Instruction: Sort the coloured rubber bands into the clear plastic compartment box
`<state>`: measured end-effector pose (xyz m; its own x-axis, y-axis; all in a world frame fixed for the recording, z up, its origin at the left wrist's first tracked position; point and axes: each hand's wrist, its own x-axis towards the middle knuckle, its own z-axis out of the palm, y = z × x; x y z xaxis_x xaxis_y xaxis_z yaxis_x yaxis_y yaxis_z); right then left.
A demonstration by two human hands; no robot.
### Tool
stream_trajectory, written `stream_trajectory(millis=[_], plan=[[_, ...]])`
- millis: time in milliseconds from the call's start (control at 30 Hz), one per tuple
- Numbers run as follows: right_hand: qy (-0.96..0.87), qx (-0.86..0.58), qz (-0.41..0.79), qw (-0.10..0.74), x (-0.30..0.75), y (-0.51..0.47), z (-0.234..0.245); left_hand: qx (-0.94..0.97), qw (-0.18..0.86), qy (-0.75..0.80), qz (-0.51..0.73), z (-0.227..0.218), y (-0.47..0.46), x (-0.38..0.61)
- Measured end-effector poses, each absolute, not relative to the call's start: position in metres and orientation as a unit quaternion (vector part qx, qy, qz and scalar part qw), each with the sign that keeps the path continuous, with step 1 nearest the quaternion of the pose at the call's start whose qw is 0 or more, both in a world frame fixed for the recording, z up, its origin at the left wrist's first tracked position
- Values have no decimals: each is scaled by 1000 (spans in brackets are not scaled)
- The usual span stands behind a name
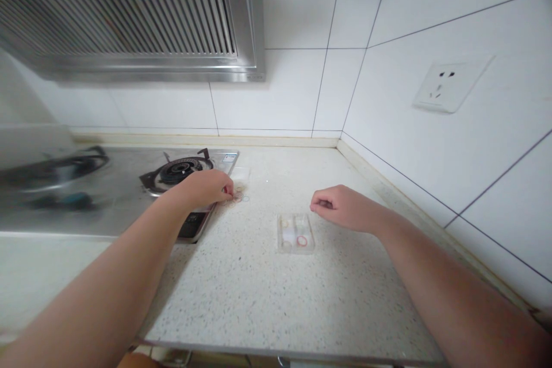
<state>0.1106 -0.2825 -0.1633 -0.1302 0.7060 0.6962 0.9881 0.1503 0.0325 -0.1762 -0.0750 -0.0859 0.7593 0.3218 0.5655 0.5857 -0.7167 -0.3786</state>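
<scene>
My left hand (218, 186) reaches to the small pile of thin, coloured rings like rubber bands (238, 196) beside the stove's right edge. Its fingers are pinched together at the pile; what they hold is too small to make out. My right hand (338, 206) hovers with curled fingers just behind and right of a clear plastic box (279, 236). Whether anything sits between those fingertips is hidden. Compartments divide the box. A red ring (302, 241) lies in its front right part, and pale rings (286, 246) show faintly on the left side.
To the left is a steel gas stove (121, 207) with a black burner (181, 169), close to my left forearm. A range hood (129, 63) hangs above it. Tiled walls meet behind the speckled counter (259, 299); a socket (452, 85) is on the right wall.
</scene>
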Motion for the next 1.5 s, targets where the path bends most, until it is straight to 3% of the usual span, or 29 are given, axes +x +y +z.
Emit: stream_trajectory(millis=[800, 1033, 1200, 1500], plan=[[-705, -604, -257, 270, 110, -283, -164, -884, 306, -248, -252, -89, -72, -174], [-705, -597, -267, 274, 111, -283, -164, -833, 326, -274, -354, -89, -90, -174], [-712, -580, -271, 290, 109, -282, -163, -853, 246, -190, -419, -93, -106, -166], [-753, -520, -197, 352, 97, -278, -172, -893, 4, -51, -448, -130, -135, -126]])
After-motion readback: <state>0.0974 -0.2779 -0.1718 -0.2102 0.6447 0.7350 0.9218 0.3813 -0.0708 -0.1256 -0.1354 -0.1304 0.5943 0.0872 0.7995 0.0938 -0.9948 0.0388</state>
